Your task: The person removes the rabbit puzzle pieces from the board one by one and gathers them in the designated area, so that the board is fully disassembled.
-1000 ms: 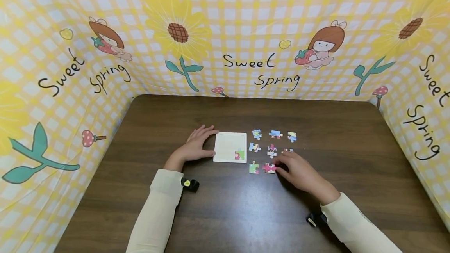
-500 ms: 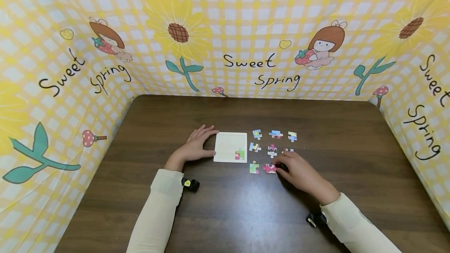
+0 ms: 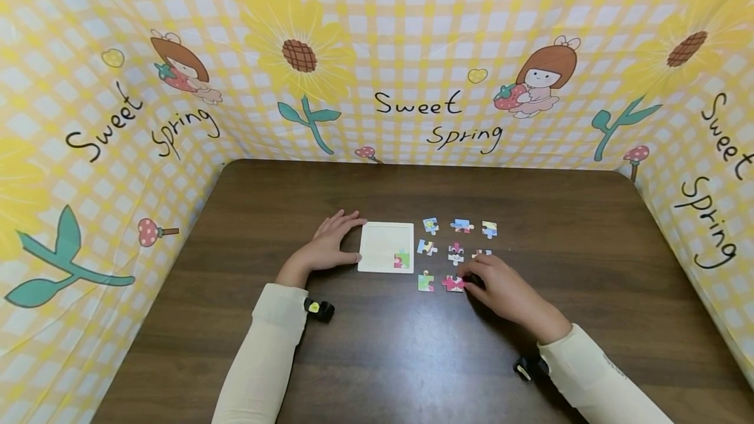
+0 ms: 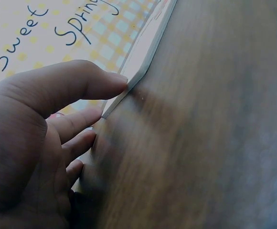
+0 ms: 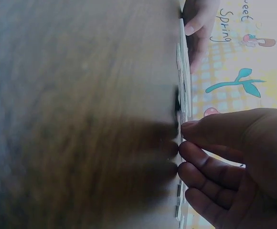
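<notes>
In the head view my left hand lies at the left side of a white square puzzle tray, its index fingertip at the far corner and its thumb on the left edge. One green-and-pink puzzle piece sits in the tray's near right corner. To the right, my right hand pinches the right end of a red-pink puzzle piece between thumb and fingers, low at the tabletop. The left wrist view shows the left thumb against the tray's rim.
Several loose puzzle pieces lie in rows right of the tray, among them a green one, a pink-and-white one and a blue one. My right hand partly covers another piece. A yellow checked cloth surrounds the brown table.
The red-pink piece has slid very slightly to the right together with my right fingertips. My left hand and the tray have stayed in place.
</notes>
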A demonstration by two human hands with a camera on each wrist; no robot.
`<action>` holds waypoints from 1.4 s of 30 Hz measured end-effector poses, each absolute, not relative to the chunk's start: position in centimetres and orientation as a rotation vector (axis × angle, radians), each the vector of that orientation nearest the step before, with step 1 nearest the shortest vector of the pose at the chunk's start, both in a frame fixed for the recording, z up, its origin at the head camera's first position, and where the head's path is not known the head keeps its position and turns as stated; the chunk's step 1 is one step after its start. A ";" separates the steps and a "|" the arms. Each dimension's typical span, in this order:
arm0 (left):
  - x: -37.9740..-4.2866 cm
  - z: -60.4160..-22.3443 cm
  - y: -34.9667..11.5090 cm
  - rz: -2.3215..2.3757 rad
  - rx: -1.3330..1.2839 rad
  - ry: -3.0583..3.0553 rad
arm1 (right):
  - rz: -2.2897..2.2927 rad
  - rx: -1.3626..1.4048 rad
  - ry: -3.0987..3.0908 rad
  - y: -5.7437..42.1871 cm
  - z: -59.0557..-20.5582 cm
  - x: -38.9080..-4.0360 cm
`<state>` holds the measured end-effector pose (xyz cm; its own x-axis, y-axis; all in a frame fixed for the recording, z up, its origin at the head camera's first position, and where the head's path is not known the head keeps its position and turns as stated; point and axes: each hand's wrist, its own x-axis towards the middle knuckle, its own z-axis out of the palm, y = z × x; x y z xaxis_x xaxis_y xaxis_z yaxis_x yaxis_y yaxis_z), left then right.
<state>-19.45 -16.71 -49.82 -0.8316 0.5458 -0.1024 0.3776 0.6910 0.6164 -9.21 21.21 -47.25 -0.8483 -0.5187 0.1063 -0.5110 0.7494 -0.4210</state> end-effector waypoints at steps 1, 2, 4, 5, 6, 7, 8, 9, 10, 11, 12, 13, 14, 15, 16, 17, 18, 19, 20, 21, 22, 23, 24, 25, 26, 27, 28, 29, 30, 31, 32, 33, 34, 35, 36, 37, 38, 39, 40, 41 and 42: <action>-19.5 -49.8 -16.7 0.864 0.735 2.626 | -0.695 -0.861 2.921 21.2 -47.2 -9.2; -19.5 -49.8 -16.7 0.864 0.734 2.626 | -0.696 -0.862 2.920 21.2 -47.2 -9.2; -19.5 -49.8 -16.7 0.866 0.736 2.624 | -0.698 -0.862 2.918 21.2 -47.2 -9.2; -19.5 -49.8 -16.7 0.869 0.736 2.622 | -0.700 -0.863 2.918 21.1 -47.2 -9.2; -19.5 -49.7 -16.7 0.872 0.737 2.620 | -0.700 -0.863 2.918 21.1 -47.2 -9.3; -19.4 -49.7 -16.7 0.875 0.737 2.619 | -0.699 -0.862 2.920 21.1 -47.1 -9.3; -19.4 -49.7 -16.7 0.876 0.736 2.618 | -0.700 -0.862 2.921 21.1 -47.1 -9.3; -19.4 -49.7 -16.7 0.876 0.737 2.618 | -0.704 -0.862 2.922 21.1 -47.1 -9.4; -19.4 -49.7 -16.7 0.875 0.736 2.618 | -0.705 -0.859 2.925 21.0 -47.0 -9.4; -19.4 -49.7 -16.7 0.873 0.735 2.618 | -0.705 -0.859 2.930 21.0 -47.0 -9.4; -19.4 -49.7 -16.8 0.871 0.734 2.618 | -0.705 -0.857 2.934 20.9 -46.9 -9.5; -19.4 -49.7 -16.8 0.867 0.733 2.619 | -0.711 -0.852 2.936 20.9 -46.9 -9.6; -19.4 -49.7 -16.8 0.864 0.732 2.619 | -0.717 -0.847 2.938 20.8 -46.8 -9.7; -19.4 -49.7 -16.8 0.866 0.733 2.618 | -0.723 -0.840 2.940 20.6 -46.7 -9.7; -19.4 -49.7 -16.7 0.868 0.733 2.618 | -0.726 -0.833 2.941 20.5 -46.6 -9.8; -19.4 -49.7 -16.7 0.869 0.734 2.617 | -0.730 -0.828 2.942 20.3 -46.5 -9.9; -19.5 -49.7 -16.7 0.870 0.735 2.616 | -0.736 -0.821 2.940 20.1 -46.3 -10.0; -19.5 -49.8 -16.7 0.871 0.736 2.615 | -0.743 -0.814 2.936 19.9 -46.2 -10.1; -19.5 -49.8 -16.7 0.873 0.737 2.614 | -0.749 -0.808 2.934 19.7 -46.1 -10.2; -19.5 -49.8 -16.7 0.873 0.737 2.614 | -0.755 -0.805 2.931 19.5 -45.9 -10.3; -19.5 -49.8 -16.7 0.872 0.736 2.615 | -0.766 -0.795 2.927 19.2 -45.9 -10.4; -19.5 -49.8 -16.7 0.869 0.734 2.615 | -0.776 -0.787 2.925 19.0 -45.8 -10.6; -19.5 -49.7 -16.7 0.869 0.733 2.615 | -0.800 -0.779 2.921 18.7 -45.7 -10.7; -19.4 -49.7 -16.7 0.869 0.732 2.615 | -0.823 -0.773 2.915 18.3 -45.7 -10.9; -19.4 -49.7 -16.7 0.869 0.732 2.615 | -0.850 -0.771 2.909 18.0 -45.6 -11.1; -19.4 -49.7 -16.7 0.868 0.732 2.615 | -0.874 -0.771 2.903 17.7 -45.6 -11.3; -19.4 -49.8 -16.7 0.867 0.731 2.615 | -0.899 -0.770 2.895 17.3 -45.6 -11.4; -19.4 -49.8 -16.7 0.865 0.732 2.615 | -0.916 -0.774 2.887 16.9 -45.5 -11.6; -19.4 -49.8 -16.7 0.865 0.733 2.614 | -0.930 -0.781 2.880 16.6 -45.5 -11.8; -19.4 -49.9 -16.7 0.863 0.735 2.615 | -0.938 -0.782 2.872 16.2 -45.5 -11.9; -19.5 -49.9 -16.7 0.861 0.737 2.616 | -0.946 -0.778 2.862 15.9 -45.5 -12.0; -19.5 -49.9 -16.7 0.862 0.738 2.616 | -0.950 -0.776 2.856 15.6 -45.4 -12.0; -19.5 -49.9 -16.7 0.862 0.740 2.617 | -0.958 -0.769 2.844 15.3 -45.4 -12.1; -19.5 -49.9 -16.6 0.863 0.744 2.616 | -0.963 -0.764 2.835 15.0 -45.4 -12.1; -19.5 -49.9 -16.6 0.866 0.746 2.615 | -0.968 -0.759 2.826 14.8 -45.4 -12.2; -19.5 -49.9 -16.6 0.866 0.748 2.615 | -0.973 -0.760 2.818 14.5 -45.3 -12.2; -19.5 -49.8 -16.6 0.868 0.747 2.614 | -0.967 -0.763 2.816 14.2 -45.3 -12.3; -19.4 -49.8 -16.6 0.870 0.747 2.611 | -0.957 -0.768 2.820 14.0 -45.4 -12.4; -19.4 -49.7 -16.6 0.869 0.748 2.611 | -0.943 -0.761 2.824 13.7 -45.4 -12.5; -19.4 -49.7 -16.6 0.868 0.749 2.612 | -0.924 -0.756 2.833 13.4 -45.5 -12.6; -19.4 -49.6 -16.6 0.868 0.749 2.612 | -0.901 -0.743 2.841 13.2 -45.5 -12.6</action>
<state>-19.43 -16.62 -49.63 -0.8236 0.5575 -0.1042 0.3841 0.6836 0.6206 -12.60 13.19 -45.50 -0.8809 -0.4670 0.0773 -0.4262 0.7114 -0.5588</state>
